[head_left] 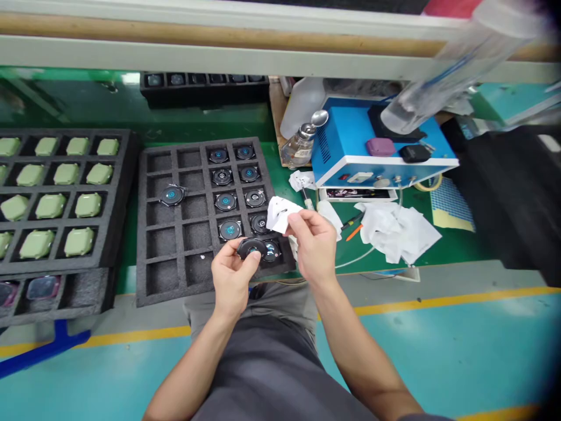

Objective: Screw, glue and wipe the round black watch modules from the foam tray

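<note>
Between the thumb and fingers of my left hand [232, 276] is a round black watch case [251, 248], held over the near right corner of a dark foam tray [160, 245]. My right hand [313, 245] pinches a crumpled white wipe [281, 214] with dark marks, up and to the right of the watch case and apart from it. Round watch cases, one of them here [225, 201], fill the two right columns of the tray. A single watch case [172, 195] rests across a divider on its left side.
Foam trays of green square cases [50, 206] stand at the left. A blue box-shaped device [350, 131] sits at the back right, beside a glass dispenser bottle [299, 146]. Crumpled white wipes [390, 231] and an orange pen [354, 233] lie in front. A shelf edge [219, 52] crosses above.
</note>
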`<state>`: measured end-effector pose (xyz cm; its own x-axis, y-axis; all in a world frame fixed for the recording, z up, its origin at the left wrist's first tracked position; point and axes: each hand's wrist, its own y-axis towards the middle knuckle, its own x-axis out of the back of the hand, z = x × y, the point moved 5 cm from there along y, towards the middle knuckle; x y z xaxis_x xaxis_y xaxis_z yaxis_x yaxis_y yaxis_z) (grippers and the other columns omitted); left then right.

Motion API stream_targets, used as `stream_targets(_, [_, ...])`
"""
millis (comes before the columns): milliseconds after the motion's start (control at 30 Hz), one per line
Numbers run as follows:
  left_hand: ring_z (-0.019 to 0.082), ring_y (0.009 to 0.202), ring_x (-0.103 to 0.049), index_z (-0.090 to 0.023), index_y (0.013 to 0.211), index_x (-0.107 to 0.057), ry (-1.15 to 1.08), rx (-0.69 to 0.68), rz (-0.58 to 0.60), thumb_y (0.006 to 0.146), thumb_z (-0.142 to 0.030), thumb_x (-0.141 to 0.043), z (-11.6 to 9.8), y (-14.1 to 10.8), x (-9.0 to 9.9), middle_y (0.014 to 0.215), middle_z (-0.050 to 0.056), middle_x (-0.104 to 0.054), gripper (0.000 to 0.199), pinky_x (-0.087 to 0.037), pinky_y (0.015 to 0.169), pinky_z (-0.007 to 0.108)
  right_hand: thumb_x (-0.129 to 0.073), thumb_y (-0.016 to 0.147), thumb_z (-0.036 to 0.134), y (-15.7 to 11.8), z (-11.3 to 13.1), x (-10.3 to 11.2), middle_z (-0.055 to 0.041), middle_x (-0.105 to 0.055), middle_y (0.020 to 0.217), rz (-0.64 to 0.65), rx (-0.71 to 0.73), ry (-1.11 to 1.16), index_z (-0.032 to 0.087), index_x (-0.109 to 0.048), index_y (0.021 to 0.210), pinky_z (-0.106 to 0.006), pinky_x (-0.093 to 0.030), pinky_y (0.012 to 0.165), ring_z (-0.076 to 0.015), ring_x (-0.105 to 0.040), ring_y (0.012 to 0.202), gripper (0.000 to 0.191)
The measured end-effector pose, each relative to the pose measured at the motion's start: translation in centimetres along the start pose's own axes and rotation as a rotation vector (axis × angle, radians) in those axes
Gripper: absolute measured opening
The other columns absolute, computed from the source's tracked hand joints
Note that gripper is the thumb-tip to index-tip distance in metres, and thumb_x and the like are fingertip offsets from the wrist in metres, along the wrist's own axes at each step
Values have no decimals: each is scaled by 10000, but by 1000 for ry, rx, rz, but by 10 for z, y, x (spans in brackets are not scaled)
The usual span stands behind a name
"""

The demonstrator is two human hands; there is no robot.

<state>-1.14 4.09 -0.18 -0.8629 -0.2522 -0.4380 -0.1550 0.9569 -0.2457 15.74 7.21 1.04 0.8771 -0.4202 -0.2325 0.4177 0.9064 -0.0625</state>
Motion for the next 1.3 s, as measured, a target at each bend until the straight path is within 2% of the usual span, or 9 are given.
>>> stream_targets(167, [109,765,-645,-181,917,-763,34,-27,24,691,-231,-866,2,-2,1,842,12,-733,253,-527,755,206,-758,818,325,-23,7,-5,26,-700,676,-76,172,-169,204,-698,786,-238,-521,593,-110,-637,600,139])
stream_targets(367, [130,816,-648,-188,922,-774,80,-51,73,730,-243,-837,2,-4,1,877,21,-729,210,-526,782,220,-738,843,301,-35,13,-12,17,-719,729,-24,389,-422,209,-725,802,-270,-529,656,-123,-642,651,102])
stream_targets(533, [135,817,-635,-191,947,-777,108,-78,78,739,-228,-823,2,-4,0,883,25,-718,216,-516,791,231,-713,868,317,-44,15,-17,17,-700,714,82,283,-426,221,-703,787,-269,-527,625,-130,-633,636,126])
stream_targets(600, [139,815,-629,-186,946,-781,145,-97,61,739,-214,-811,0,-5,-1,875,30,-712,211,-509,786,234,-698,882,314,-49,19,-18,11,-701,722,86,294,-460,228,-694,799,-278,-534,635,-138,-638,648,119])
stream_targets(733, [140,777,-610,-169,907,-789,224,-137,23,715,-164,-788,-6,-7,-6,821,25,-688,192,-493,739,230,-658,898,221,-58,29,-23,-3,-710,750,106,527,-594,235,-679,843,-300,-547,670,-149,-656,683,60])
stream_targets(833, [135,764,-603,-158,899,-789,252,-141,26,707,-133,-774,-9,-8,-9,805,21,-681,194,-486,718,226,-655,876,127,-64,34,-27,-6,-718,764,126,762,-689,238,-665,885,-312,-556,701,-154,-672,710,112])
stream_targets(900, [134,759,-601,-152,899,-789,253,-132,31,699,-126,-776,-9,-8,-10,793,18,-676,202,-484,711,225,-661,862,93,-67,34,-28,-12,-728,791,146,852,-732,241,-656,910,-324,-567,744,-162,-687,753,155])
stream_targets(1133, [125,723,-582,-140,914,-783,259,-90,76,718,-142,-748,-5,-8,-8,774,14,-647,199,-477,690,227,-683,831,48,-67,29,-23,-51,-765,934,237,962,-804,236,-658,960,-366,-583,818,-184,-719,864,229])
stream_targets(1300, [145,751,-601,-150,904,-771,302,-109,95,725,-143,-712,-1,-8,-8,812,30,-672,189,-476,707,244,-671,837,54,-68,28,-21,-20,-788,924,259,1020,-812,267,-680,1013,-366,-603,821,-203,-763,905,277])
